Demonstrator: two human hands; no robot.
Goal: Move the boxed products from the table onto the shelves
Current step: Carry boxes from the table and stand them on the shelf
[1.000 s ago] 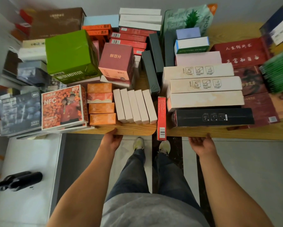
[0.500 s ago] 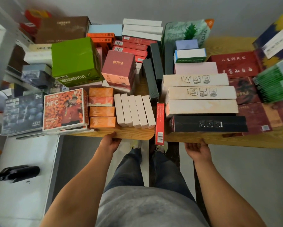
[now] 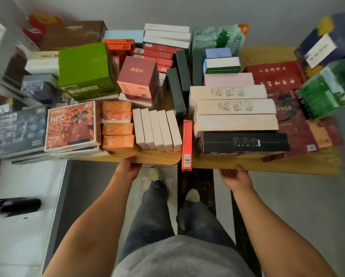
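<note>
While boxed products (image 3: 235,124) crowd the wooden worktop (image 3: 159,157) from near edge to far wall, the left hand (image 3: 128,168) and right hand (image 3: 235,176) each curl a grip over its near edge, holding no box.

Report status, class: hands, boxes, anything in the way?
Both hands gripping the table edge: left hand, right hand. Boxes all on table, none picked. Thin red box overhangs the edge between hands.
</note>
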